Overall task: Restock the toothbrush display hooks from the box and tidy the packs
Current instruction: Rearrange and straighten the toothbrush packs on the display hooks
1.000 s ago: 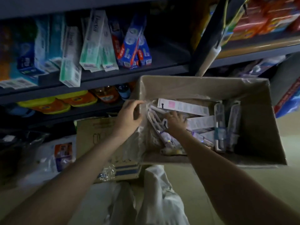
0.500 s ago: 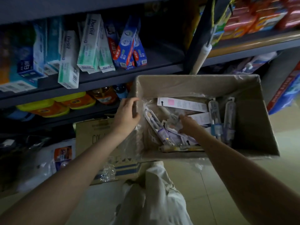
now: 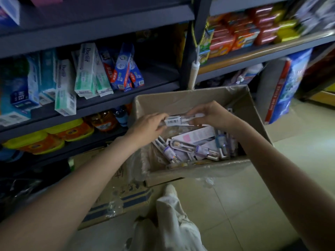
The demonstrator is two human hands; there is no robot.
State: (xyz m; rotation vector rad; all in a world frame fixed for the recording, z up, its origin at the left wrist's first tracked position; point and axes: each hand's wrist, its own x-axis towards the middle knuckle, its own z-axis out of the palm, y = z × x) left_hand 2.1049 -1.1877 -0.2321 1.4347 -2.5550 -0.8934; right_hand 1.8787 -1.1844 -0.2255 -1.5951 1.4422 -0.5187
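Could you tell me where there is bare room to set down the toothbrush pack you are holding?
Bare shelf board lies right of the red-and-blue toothpaste boxes, up to the upright post. Floor tiles right of the cardboard box are also free. Inside the box, loose packs crowd the bottom.

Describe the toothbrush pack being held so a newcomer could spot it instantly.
Find the open cardboard box on the floor below the toothpaste shelf. Above its heap of toothbrush packs, the left hand and right hand hold one pack level between them. It is the only pack lifted clear of the heap, its white barcode label beside the left hand.
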